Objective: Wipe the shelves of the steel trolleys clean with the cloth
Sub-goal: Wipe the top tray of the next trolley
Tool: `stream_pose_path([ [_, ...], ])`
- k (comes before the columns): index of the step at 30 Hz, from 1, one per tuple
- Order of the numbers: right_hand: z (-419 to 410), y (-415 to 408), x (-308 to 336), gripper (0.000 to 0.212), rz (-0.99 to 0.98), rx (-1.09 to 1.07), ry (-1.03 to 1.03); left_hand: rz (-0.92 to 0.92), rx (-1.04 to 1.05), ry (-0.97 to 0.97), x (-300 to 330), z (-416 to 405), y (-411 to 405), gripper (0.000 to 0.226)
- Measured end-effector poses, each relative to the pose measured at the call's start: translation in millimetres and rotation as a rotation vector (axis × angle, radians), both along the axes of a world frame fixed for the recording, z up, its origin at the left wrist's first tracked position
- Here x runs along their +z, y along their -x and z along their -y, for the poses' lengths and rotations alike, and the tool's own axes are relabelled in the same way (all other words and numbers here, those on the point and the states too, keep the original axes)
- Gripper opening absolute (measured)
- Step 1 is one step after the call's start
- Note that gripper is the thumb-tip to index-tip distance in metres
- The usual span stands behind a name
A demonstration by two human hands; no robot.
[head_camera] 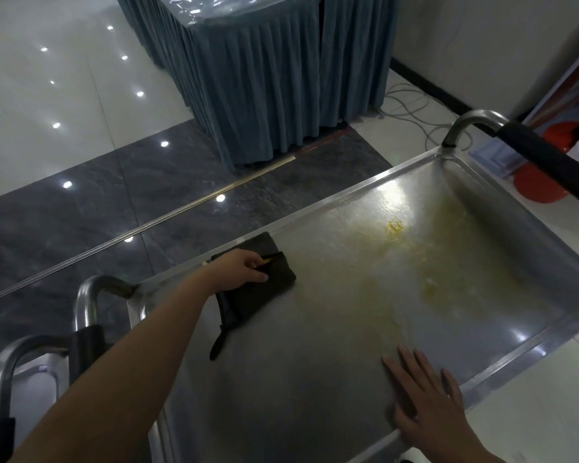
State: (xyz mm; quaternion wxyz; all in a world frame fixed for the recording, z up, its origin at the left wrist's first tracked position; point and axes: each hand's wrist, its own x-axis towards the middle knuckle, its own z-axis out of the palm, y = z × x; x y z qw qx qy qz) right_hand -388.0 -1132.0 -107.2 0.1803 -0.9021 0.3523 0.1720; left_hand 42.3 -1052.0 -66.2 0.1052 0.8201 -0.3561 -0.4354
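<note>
A steel trolley's top shelf [315, 362] fills the lower middle of the head view, a shallow tray with a raised rim. Yellowish smears [415, 259] and a small yellow blob [395, 226] stain its far right half. A dark folded cloth [254, 295] lies near the shelf's far left rim. My left hand [241, 270] rests on top of it, fingers curled over the fold. My right hand [425, 399] lies flat with spread fingers on the near right part of the shelf, close to the rim.
A second steel trolley's handle [0, 372] and shelf sit at the lower left. A black-gripped handle [545, 155] rises at the trolley's far right. A blue-skirted table [264, 78] stands ahead, cables [415, 108] on the floor, red items [538, 185] at right.
</note>
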Motion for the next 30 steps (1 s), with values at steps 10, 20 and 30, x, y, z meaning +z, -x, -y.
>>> stream_pose_path([
  [10, -0.8, -4.7, 7.4, 0.080, 0.231, -0.027, 0.080, 0.552, 0.338, 0.181, -31.0, 10.5, 13.3, 0.031],
  [20, 1.0, -6.0, 5.5, 0.082, 0.189, 0.002, 0.078, 0.574, 0.219, 0.154, -56.6, 11.1, 39.0, 0.058],
  [30, 4.7, 3.8, -3.7, 0.081, 0.026, 0.018, 0.015, 0.688, 0.240, 0.105, -53.2, 8.8, 76.9, 0.047],
])
